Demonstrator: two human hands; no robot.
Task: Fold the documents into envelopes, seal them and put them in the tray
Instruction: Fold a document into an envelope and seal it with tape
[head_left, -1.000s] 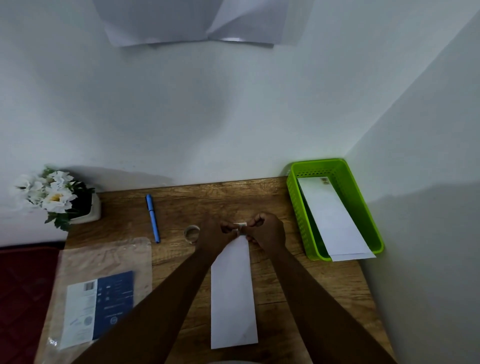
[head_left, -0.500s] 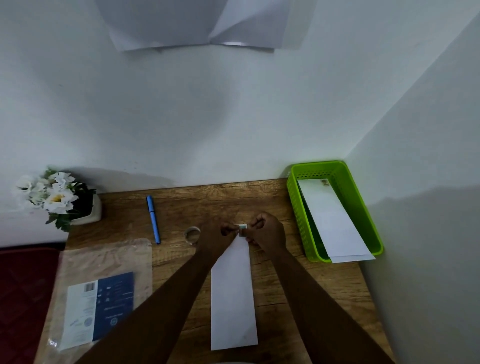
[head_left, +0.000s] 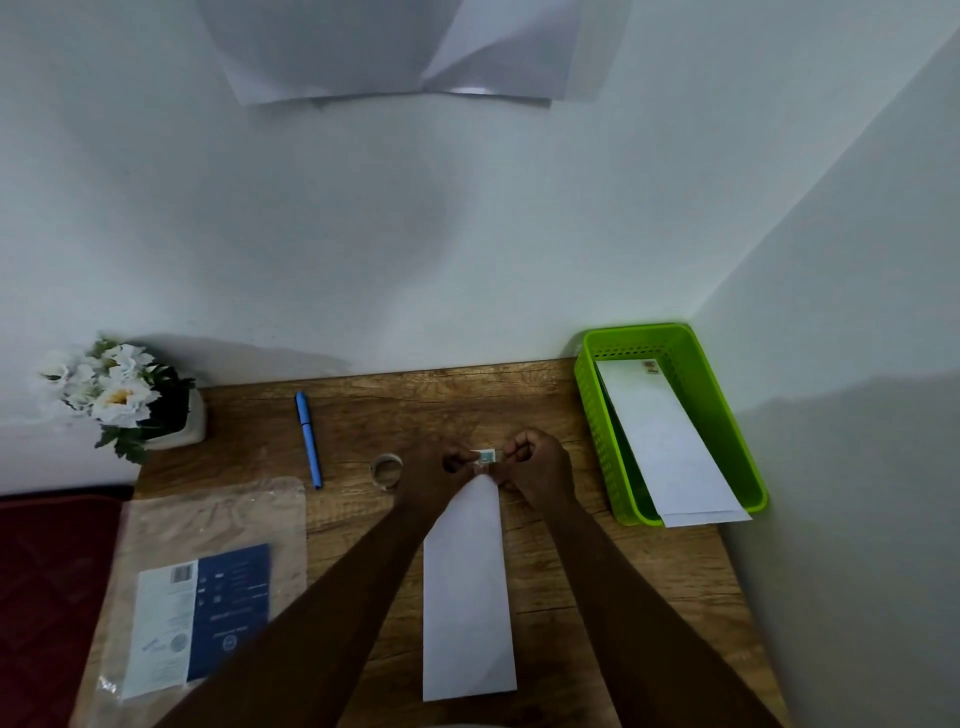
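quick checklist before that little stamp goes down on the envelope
1. Stamp held: ok, left hand and right hand pinch it between them.
2. Envelope flat on the table: ok.
3. Stamp over the envelope's far end: ok.
4. Stamp backing peeled: cannot tell, too small.
5. Tape roll out of the way: ok, left of the hands.
6. Room in the green tray: ok, though envelopes in it already overhang its near rim.

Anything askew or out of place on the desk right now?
Only the envelopes in the green tray: they lie slanted and their near ends overhang its front rim. Both hands pinch a small stamp-like piece at the flat envelope's far end.
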